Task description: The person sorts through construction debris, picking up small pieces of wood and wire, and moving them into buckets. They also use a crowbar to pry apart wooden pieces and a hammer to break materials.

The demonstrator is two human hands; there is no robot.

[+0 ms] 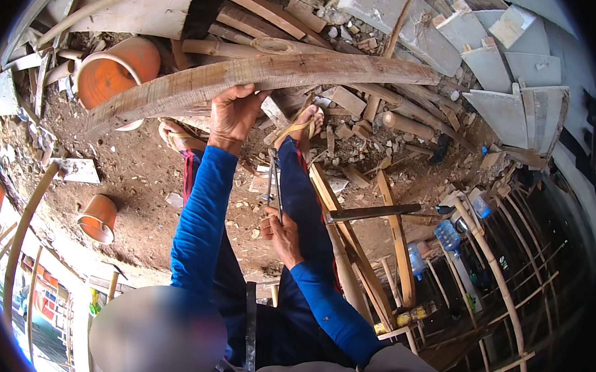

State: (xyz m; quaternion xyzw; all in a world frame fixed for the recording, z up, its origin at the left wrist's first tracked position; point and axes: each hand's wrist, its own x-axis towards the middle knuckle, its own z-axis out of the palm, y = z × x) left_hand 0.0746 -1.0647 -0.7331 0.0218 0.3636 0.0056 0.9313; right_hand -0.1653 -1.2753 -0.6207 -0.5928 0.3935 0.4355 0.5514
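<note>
My left hand [234, 118] is closed on the lower edge of a long wooden plank [285, 71], thumb pressed against its face. The plank is raised in front of me and spans much of the view from left to right; the fisheye bends its edges. Lower and to the right, between my knees, my right hand [284, 238] is wrapped round a thin two-legged metal tool [274, 180]. Its legs point away from me toward my sandalled foot [306, 121]. Whether it is pincers or dividers, I cannot tell.
An orange bucket [113, 71] lies at the far left, a smaller orange pot [97, 219] nearer. Scrap wood [415, 106] and rubble cover the far ground. Pale boards [517, 120] stand at right. Beside my right leg are wooden beams [359, 250] and a dark flat bar [373, 212].
</note>
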